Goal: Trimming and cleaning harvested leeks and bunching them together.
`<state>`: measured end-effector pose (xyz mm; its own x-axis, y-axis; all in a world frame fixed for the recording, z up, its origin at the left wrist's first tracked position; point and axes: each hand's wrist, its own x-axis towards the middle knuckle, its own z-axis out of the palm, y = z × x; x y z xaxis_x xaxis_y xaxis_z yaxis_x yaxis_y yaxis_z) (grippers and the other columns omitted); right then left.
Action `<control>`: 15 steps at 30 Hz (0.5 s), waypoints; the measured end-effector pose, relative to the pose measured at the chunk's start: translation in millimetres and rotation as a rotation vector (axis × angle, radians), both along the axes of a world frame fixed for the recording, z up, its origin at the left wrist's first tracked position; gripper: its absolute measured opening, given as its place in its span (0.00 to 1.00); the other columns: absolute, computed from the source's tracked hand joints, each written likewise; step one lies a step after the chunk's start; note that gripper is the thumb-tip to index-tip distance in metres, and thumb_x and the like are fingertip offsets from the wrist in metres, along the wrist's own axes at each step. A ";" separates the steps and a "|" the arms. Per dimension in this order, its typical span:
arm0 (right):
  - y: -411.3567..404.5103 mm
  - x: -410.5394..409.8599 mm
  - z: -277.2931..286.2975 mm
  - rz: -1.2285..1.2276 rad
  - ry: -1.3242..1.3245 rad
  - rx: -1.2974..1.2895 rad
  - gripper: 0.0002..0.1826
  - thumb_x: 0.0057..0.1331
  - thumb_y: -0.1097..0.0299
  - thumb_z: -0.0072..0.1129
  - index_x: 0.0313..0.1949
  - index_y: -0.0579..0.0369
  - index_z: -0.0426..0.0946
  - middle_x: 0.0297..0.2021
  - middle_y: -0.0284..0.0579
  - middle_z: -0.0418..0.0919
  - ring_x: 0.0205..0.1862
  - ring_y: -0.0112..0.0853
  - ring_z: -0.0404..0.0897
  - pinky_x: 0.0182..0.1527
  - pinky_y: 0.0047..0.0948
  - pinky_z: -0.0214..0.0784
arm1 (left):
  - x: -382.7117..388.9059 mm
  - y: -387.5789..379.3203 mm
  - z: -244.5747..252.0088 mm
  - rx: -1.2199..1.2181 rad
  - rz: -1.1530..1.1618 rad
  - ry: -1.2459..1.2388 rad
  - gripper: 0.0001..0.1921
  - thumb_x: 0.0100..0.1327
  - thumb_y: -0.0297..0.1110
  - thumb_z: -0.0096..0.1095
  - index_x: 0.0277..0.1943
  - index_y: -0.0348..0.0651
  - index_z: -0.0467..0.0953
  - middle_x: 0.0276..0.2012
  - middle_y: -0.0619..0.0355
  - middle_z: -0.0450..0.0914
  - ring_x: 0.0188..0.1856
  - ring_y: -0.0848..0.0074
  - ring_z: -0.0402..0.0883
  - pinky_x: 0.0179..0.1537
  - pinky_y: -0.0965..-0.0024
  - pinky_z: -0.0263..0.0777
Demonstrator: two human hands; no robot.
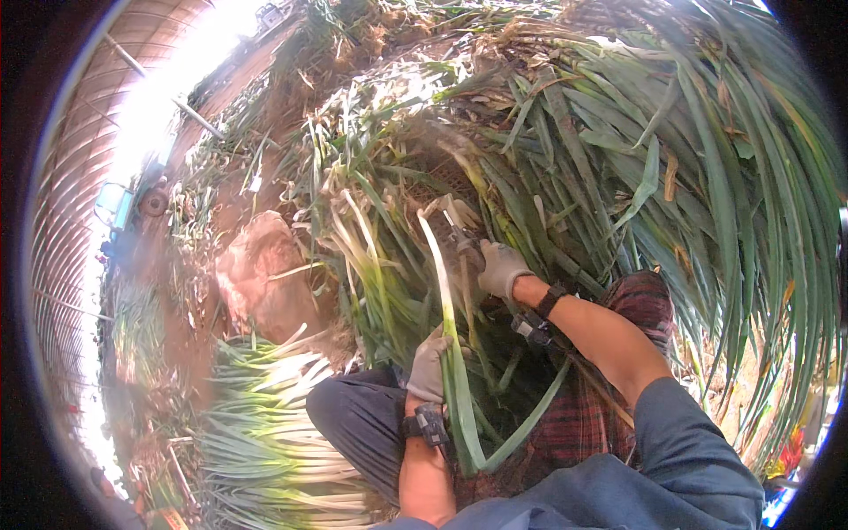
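Note:
My left hand (429, 368), in a pale work glove, grips a long green onion (442, 278) around its green part. Its white shank points up and away, and its leaves fold down over my lap. My right hand (501, 270), also gloved, is closed around a grey tool with a metal tip (460, 235), which looks like an air blow gun; the fist hides its handle. That tip is close to the right of the onion's root end. A thin brown hose or rod (603, 391) passes under my right forearm.
A large heap of untrimmed green onions (662, 132) rises ahead and to the right. Cleaned onions (278, 437) lie in a row at my left, beside a pinkish sack-like bundle (262, 271). Loose peelings (391, 86) cover the ground. A ribbed greenhouse wall (66, 218) curves along the left.

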<state>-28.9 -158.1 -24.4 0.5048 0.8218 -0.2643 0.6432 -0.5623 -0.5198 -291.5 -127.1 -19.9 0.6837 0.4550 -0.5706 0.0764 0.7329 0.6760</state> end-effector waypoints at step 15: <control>33.2 -6.1 -20.7 0.079 -0.010 0.044 0.27 0.70 0.50 0.57 0.55 0.63 0.76 0.50 0.66 0.83 0.55 0.57 0.82 0.58 0.51 0.74 | -1.5 3.2 -25.6 -0.040 0.012 0.033 0.27 0.72 0.32 0.53 0.73 0.37 0.67 0.42 0.54 0.83 0.37 0.70 0.86 0.37 0.69 0.81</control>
<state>-35.0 -124.8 -45.1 0.4401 0.8701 -0.2222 0.6899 -0.4859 -0.5365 -292.9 -123.9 -45.5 0.6589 0.4397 -0.6103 0.0887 0.7603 0.6435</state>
